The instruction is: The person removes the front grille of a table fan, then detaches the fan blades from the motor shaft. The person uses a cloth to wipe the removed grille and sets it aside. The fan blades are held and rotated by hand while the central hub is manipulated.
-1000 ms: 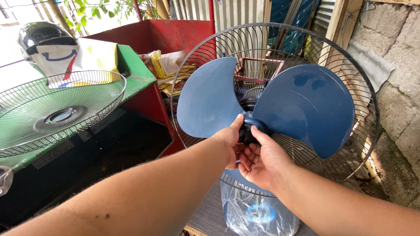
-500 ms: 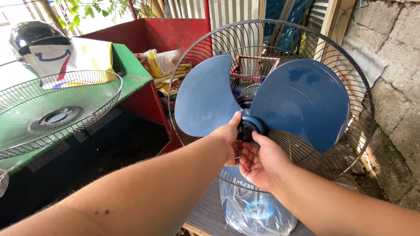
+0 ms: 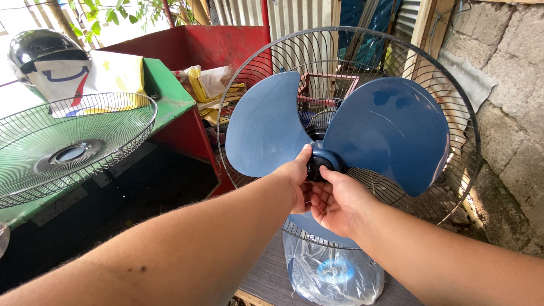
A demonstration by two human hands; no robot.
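Two hands are kept at the black hub cap (image 3: 317,168) of the blue fan blade (image 3: 340,133), much as half a second ago; the blade lobes appear slightly turned since then. The left hand (image 3: 294,175) is pressed against the cap from nine o'clock, the right hand (image 3: 337,201) cupped under it at six o'clock, fingers closed on it. The cap is largely hidden by both hands, and the lowest lobe is covered by the right hand. The blade is seated in the rear wire guard (image 3: 453,102). A loose front guard (image 3: 68,150) lies at nine o'clock on the green bench (image 3: 170,96), a plastic-wrapped base (image 3: 334,272) at six o'clock.
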